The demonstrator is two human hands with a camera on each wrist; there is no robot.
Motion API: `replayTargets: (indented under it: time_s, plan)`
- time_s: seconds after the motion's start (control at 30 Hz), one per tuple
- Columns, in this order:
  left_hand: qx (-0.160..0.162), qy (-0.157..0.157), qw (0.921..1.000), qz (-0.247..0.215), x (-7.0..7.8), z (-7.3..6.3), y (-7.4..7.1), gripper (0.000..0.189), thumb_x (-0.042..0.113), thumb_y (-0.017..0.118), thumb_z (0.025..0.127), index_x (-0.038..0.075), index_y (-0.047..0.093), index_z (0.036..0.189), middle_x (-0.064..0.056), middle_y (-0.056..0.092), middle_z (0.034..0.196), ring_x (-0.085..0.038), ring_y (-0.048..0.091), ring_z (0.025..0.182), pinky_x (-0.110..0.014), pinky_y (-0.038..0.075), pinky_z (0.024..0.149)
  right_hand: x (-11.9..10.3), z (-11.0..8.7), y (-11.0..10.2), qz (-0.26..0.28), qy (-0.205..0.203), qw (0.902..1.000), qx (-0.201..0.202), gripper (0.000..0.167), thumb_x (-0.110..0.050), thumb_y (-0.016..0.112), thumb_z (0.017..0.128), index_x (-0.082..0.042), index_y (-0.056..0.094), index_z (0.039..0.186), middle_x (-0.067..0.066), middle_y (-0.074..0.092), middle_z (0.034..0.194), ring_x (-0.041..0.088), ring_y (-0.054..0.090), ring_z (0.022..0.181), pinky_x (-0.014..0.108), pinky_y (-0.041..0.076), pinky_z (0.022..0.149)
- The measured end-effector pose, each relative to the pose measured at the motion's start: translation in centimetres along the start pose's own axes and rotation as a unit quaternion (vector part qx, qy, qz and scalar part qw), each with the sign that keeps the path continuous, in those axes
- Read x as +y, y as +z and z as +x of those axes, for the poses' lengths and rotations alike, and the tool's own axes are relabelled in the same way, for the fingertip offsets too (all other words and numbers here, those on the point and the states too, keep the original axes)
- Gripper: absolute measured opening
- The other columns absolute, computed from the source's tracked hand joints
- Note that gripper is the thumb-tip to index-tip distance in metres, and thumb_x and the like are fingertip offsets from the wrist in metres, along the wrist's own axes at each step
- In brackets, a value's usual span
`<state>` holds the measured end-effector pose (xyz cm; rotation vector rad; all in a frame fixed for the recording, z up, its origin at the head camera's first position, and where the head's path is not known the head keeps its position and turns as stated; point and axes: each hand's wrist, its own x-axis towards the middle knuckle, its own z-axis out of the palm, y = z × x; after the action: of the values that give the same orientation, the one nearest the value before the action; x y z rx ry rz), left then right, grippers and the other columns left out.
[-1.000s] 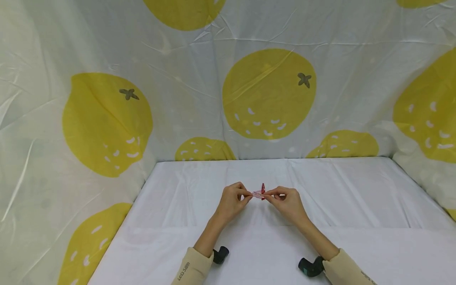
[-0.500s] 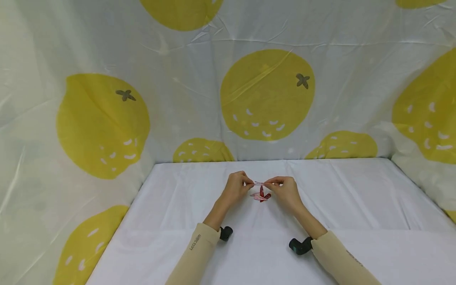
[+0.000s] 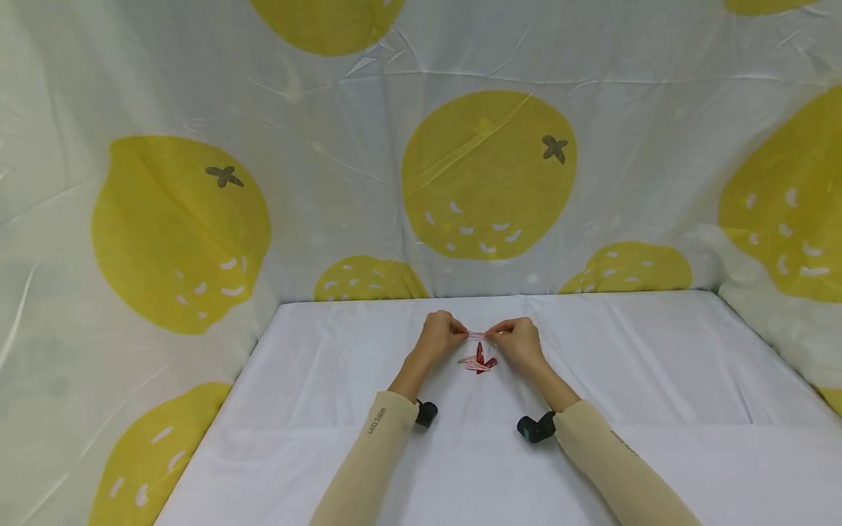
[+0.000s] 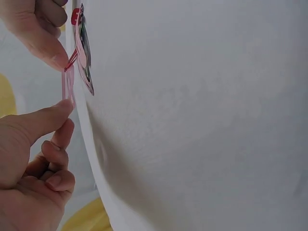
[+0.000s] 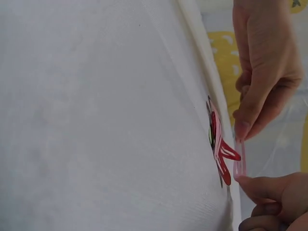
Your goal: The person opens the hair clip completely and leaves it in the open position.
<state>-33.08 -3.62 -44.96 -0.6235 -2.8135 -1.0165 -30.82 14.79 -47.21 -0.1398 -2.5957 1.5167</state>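
Between my two hands is a thin pink loop, apparently a snap hair clip (image 5: 243,161), pinched at both ends. My left hand (image 3: 439,336) grips one end between thumb and fingertips. At the other end, the thumb and fingertips of my right hand (image 3: 520,342) pinch it. On the cloth just nearer to me lies a small pile of red and pink hair clips (image 3: 483,366). One red clip (image 5: 231,153) sticks up from the pile in the right wrist view. The left wrist view shows the pile (image 4: 84,53) edge-on beside the fingers.
A white cloth (image 3: 645,365) covers the table. Behind it hangs a pale curtain (image 3: 329,168) with large yellow lemons. Black wrist cameras (image 3: 536,427) are fixed at both sleeve cuffs.
Both hands have moved forward, away from the body, with the pink clip still pinched between them. The pile of clips, mostly hidden by the hands a second ago, now shows in front of them.
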Motion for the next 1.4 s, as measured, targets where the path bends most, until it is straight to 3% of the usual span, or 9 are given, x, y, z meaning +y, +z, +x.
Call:
replayTargets:
  time_s: [0.17, 0.43, 0.63, 0.83, 1.03, 1.17, 1.4]
  plan:
    - [-0.008, -0.019, 0.9997, -0.011, -0.2, -0.1, 0.3, 0.007, 0.003, 0.077, 0.09, 0.0, 0.083, 0.091, -0.013, 0.081, 0.09, -0.026, 0.074, 0.093, -0.034, 0.059, 0.081, 0.1, -0.2, 0.1, -0.011, 0.003, 0.9999, -0.002, 0.012, -0.011, 0.078, 0.087, 0.0, 0.082, 0.087, 0.015, 0.078, 0.089, 0.016, 0.05, 0.073, 0.027, 0.037, 0.061]
    - [-0.011, -0.045, 0.9987, -0.021, -0.4, -0.4, 0.5, 0.006, 0.004, 0.079, 0.089, -0.001, 0.083, 0.089, -0.012, 0.081, 0.09, -0.025, 0.074, 0.093, -0.034, 0.059, 0.081, 0.3, -0.5, 0.2, -0.021, -0.011, 0.9997, -0.009, 0.012, -0.01, 0.079, 0.086, 0.001, 0.082, 0.089, 0.015, 0.077, 0.085, 0.015, 0.051, 0.07, 0.026, 0.037, 0.059]
    - [-0.01, -0.074, 0.9968, -0.03, -0.5, -1.0, -0.1, 0.006, 0.004, 0.079, 0.089, 0.0, 0.083, 0.09, -0.013, 0.081, 0.091, -0.025, 0.073, 0.095, -0.037, 0.059, 0.086, 0.5, -1.0, -0.6, -0.022, -0.008, 0.9995, -0.019, 0.013, -0.011, 0.077, 0.087, 0.0, 0.082, 0.092, 0.009, 0.071, 0.079, 0.014, 0.048, 0.069, 0.027, 0.037, 0.06]
    - [-0.025, -0.064, 0.997, -0.036, -0.5, -2.7, -1.2, 0.006, 0.005, 0.083, 0.085, 0.001, 0.084, 0.09, -0.011, 0.081, 0.088, -0.024, 0.072, 0.094, -0.033, 0.057, 0.083, 1.0, -2.2, -1.7, -0.028, -0.01, 0.9977, -0.061, 0.015, -0.012, 0.077, 0.088, -0.002, 0.082, 0.097, 0.0, 0.064, 0.072, 0.012, 0.048, 0.071, 0.024, 0.038, 0.061]
    - [-0.068, -0.069, 0.9941, -0.049, -0.2, -4.2, -1.7, 0.014, 0.006, 0.085, 0.083, 0.002, 0.083, 0.096, -0.011, 0.079, 0.085, -0.01, 0.06, 0.077, -0.022, 0.048, 0.067, 1.2, -2.7, -1.6, -0.025, -0.017, 0.9955, -0.09, 0.017, -0.018, 0.08, 0.088, -0.006, 0.083, 0.1, 0.003, 0.071, 0.083, 0.012, 0.047, 0.075, 0.023, 0.037, 0.061]
    - [-0.08, -0.067, 0.9928, -0.06, 0.0, -4.5, -1.7, 0.018, 0.005, 0.084, 0.084, 0.001, 0.082, 0.101, -0.008, 0.073, 0.077, -0.008, 0.051, 0.068, -0.02, 0.041, 0.06, 0.9, -2.5, -0.9, -0.011, -0.022, 0.9952, -0.095, 0.018, -0.019, 0.08, 0.089, -0.005, 0.083, 0.099, 0.002, 0.071, 0.078, 0.012, 0.045, 0.072, 0.023, 0.034, 0.059]
    - [-0.082, -0.05, 0.9935, -0.061, 0.0, -4.3, -1.5, 0.02, 0.004, 0.083, 0.084, 0.002, 0.082, 0.104, -0.009, 0.074, 0.077, -0.006, 0.049, 0.067, -0.018, 0.04, 0.059, 0.3, -2.9, 0.0, -0.006, -0.037, 0.9941, -0.102, 0.013, -0.015, 0.085, 0.083, -0.005, 0.084, 0.09, -0.002, 0.072, 0.069, 0.009, 0.046, 0.067, 0.021, 0.034, 0.057]
